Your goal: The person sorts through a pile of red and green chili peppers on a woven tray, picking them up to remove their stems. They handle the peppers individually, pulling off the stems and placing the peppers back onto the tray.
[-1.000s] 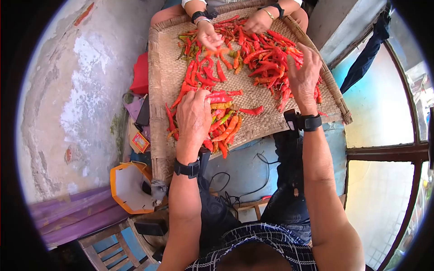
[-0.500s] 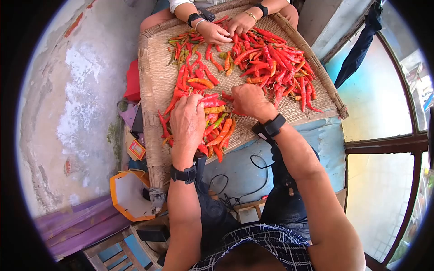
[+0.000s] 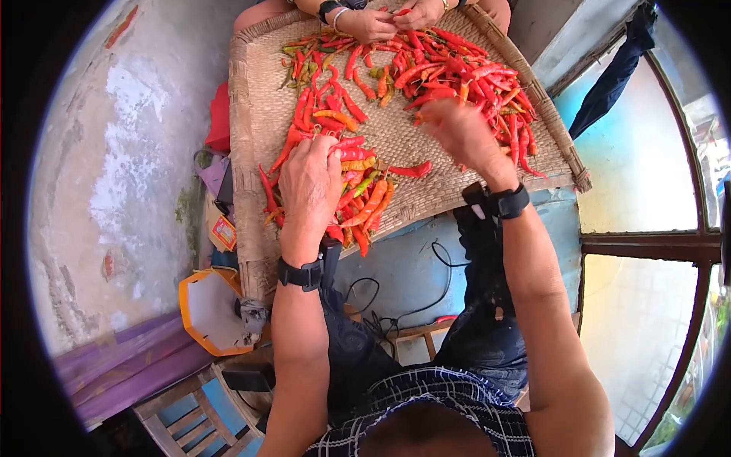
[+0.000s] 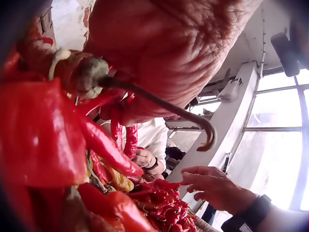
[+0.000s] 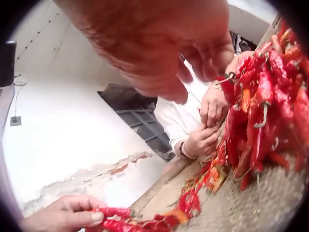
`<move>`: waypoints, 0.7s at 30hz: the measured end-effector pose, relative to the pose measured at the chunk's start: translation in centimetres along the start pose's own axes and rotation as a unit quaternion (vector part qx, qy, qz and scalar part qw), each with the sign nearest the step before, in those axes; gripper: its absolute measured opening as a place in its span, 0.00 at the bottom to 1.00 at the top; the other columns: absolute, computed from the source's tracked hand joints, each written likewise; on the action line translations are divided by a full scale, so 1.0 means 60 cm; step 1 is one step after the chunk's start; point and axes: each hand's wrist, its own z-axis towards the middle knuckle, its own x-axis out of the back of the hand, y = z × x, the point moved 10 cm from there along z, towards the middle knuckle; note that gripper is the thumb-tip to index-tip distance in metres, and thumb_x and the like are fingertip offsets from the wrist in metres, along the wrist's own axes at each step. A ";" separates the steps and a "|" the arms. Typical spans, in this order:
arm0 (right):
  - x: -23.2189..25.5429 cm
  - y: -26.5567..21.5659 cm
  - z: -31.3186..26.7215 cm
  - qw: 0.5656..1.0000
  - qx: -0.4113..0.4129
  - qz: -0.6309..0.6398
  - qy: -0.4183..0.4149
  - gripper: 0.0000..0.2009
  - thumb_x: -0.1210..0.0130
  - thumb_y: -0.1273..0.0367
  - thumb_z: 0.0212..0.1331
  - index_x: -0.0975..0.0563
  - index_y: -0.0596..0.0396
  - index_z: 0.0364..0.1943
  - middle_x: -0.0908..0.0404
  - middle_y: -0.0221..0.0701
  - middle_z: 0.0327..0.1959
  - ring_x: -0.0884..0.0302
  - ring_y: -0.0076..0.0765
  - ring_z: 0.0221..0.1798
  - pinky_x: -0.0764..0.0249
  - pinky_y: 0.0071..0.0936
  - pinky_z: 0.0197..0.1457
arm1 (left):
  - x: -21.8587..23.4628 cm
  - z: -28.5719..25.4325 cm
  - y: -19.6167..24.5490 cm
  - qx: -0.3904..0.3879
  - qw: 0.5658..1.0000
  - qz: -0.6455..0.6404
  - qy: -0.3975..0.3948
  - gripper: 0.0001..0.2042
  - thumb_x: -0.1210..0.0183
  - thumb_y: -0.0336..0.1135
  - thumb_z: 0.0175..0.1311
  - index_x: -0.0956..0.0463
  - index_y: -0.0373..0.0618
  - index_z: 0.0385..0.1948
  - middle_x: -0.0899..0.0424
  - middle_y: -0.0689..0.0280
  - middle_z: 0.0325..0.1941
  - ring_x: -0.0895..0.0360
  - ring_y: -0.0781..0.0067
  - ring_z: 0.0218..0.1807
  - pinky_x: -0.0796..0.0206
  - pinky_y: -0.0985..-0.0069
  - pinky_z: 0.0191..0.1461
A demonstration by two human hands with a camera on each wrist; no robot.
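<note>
My left hand (image 3: 309,183) grips red chili peppers (image 3: 352,154) over the near-left heap on a woven tray (image 3: 259,91). In the right wrist view the left thumb (image 5: 96,217) lies over those peppers. Blurred by motion, my right hand (image 3: 468,137) hovers at the near side of the large chili pile (image 3: 476,87), its fingers loosely bent and nothing between them. A single red chili (image 3: 411,170) lies on the weave between my hands. Under my left hand, orange, yellow and green chilies (image 3: 371,204) mix with red ones.
Across the tray another person's hands (image 3: 369,24) handle a red chili. Greenish chilies (image 3: 298,61) lie at the far left. A raised woven rim (image 3: 247,167) edges the tray. Cables (image 3: 396,316) hang below; a window (image 3: 640,167) stands at right, a wall at left.
My right hand went from the big pile to beside my left hand, then back toward the pile. The left hand keeps its grip. The other person's hands came together around a chili.
</note>
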 end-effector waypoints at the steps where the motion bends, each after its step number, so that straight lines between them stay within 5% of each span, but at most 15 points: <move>1: -0.045 -0.037 -0.012 0.993 0.061 -0.010 -0.098 0.15 0.40 0.67 0.51 0.22 0.56 0.43 0.21 0.41 0.42 0.22 0.48 0.43 0.26 0.36 0.46 | -0.002 0.001 -0.001 -0.002 1.000 0.004 -0.002 0.06 0.45 0.28 0.56 0.26 0.41 0.35 0.22 0.55 0.33 0.25 0.52 0.39 0.32 0.61 0.42; 2: -0.087 -0.032 -0.033 0.979 0.002 -0.052 -0.195 0.13 0.42 0.66 0.50 0.22 0.57 0.39 0.22 0.42 0.41 0.23 0.47 0.45 0.27 0.38 0.47 | -0.004 0.001 -0.003 -0.004 1.000 0.006 0.000 0.06 0.45 0.29 0.56 0.26 0.41 0.35 0.22 0.55 0.33 0.24 0.52 0.39 0.32 0.61 0.42; 8: -0.132 -0.042 -0.035 0.964 0.021 -0.121 -0.237 0.07 0.47 0.70 0.47 0.25 0.58 0.29 0.22 0.45 0.33 0.24 0.51 0.39 0.27 0.44 0.43 | -0.001 0.002 -0.004 -0.001 1.000 -0.002 0.010 0.06 0.45 0.29 0.56 0.26 0.41 0.34 0.21 0.56 0.34 0.24 0.53 0.39 0.31 0.61 0.42; 10: -0.105 -0.017 -0.034 0.951 -0.041 -0.172 -0.253 0.06 0.49 0.70 0.47 0.24 0.58 0.28 0.23 0.44 0.27 0.24 0.53 0.35 0.27 0.44 0.39 | 0.005 0.001 -0.006 -0.002 1.000 -0.004 0.017 0.06 0.45 0.29 0.56 0.26 0.41 0.34 0.21 0.56 0.34 0.24 0.53 0.39 0.31 0.61 0.42; 11: -0.079 -0.015 -0.028 0.974 -0.017 -0.122 -0.190 0.06 0.48 0.70 0.46 0.25 0.58 0.26 0.23 0.43 0.24 0.24 0.52 0.32 0.28 0.41 0.35 | 0.008 0.001 -0.008 0.006 1.000 -0.009 0.018 0.06 0.45 0.29 0.57 0.26 0.41 0.34 0.21 0.56 0.34 0.24 0.53 0.39 0.31 0.61 0.41; 13: -0.026 0.000 -0.019 0.985 -0.082 0.055 -0.138 0.05 0.49 0.71 0.50 0.25 0.58 0.27 0.24 0.34 0.21 0.25 0.34 0.26 0.30 0.30 0.30 | 0.015 0.001 -0.011 0.020 0.999 -0.014 0.022 0.06 0.45 0.29 0.57 0.26 0.41 0.34 0.21 0.56 0.33 0.24 0.53 0.39 0.31 0.61 0.41; 16: 0.052 0.045 -0.006 0.953 -0.131 0.271 0.037 0.07 0.48 0.70 0.56 0.25 0.62 0.31 0.24 0.31 0.19 0.28 0.21 0.24 0.30 0.25 0.28 | 0.019 0.003 -0.015 0.031 0.998 -0.047 0.023 0.06 0.45 0.30 0.58 0.26 0.41 0.34 0.21 0.56 0.33 0.23 0.53 0.38 0.31 0.61 0.40; 17: 0.064 0.087 -0.012 0.914 -0.162 0.355 0.112 0.11 0.47 0.68 0.58 0.25 0.65 0.39 0.22 0.33 0.21 0.28 0.22 0.23 0.30 0.25 0.27 | 0.019 0.003 -0.014 0.024 0.999 -0.042 0.025 0.06 0.46 0.30 0.58 0.26 0.41 0.35 0.21 0.56 0.33 0.23 0.53 0.38 0.31 0.61 0.40; 18: 0.064 0.082 -0.010 0.914 -0.162 0.355 0.112 0.11 0.47 0.68 0.58 0.25 0.65 0.39 0.22 0.33 0.21 0.28 0.22 0.23 0.30 0.25 0.27 | 0.018 0.002 -0.012 0.016 0.999 -0.037 0.026 0.06 0.46 0.30 0.58 0.26 0.41 0.35 0.21 0.55 0.33 0.23 0.53 0.38 0.31 0.61 0.40; 20: 0.106 0.083 -0.022 0.943 -0.199 0.138 0.229 0.17 0.45 0.67 0.59 0.27 0.65 0.47 0.21 0.34 0.23 0.27 0.23 0.24 0.30 0.24 0.29 | 0.017 0.001 -0.015 0.015 0.999 -0.042 0.030 0.06 0.46 0.30 0.58 0.27 0.41 0.35 0.21 0.55 0.33 0.23 0.52 0.38 0.31 0.61 0.40; 21: 0.095 0.053 -0.022 0.938 -0.155 0.174 0.256 0.21 0.44 0.65 0.58 0.29 0.66 0.52 0.20 0.35 0.23 0.25 0.25 0.26 0.29 0.25 0.31 | 0.017 0.001 -0.015 0.015 0.998 -0.049 0.034 0.06 0.46 0.30 0.59 0.27 0.41 0.35 0.21 0.55 0.34 0.23 0.52 0.38 0.31 0.62 0.40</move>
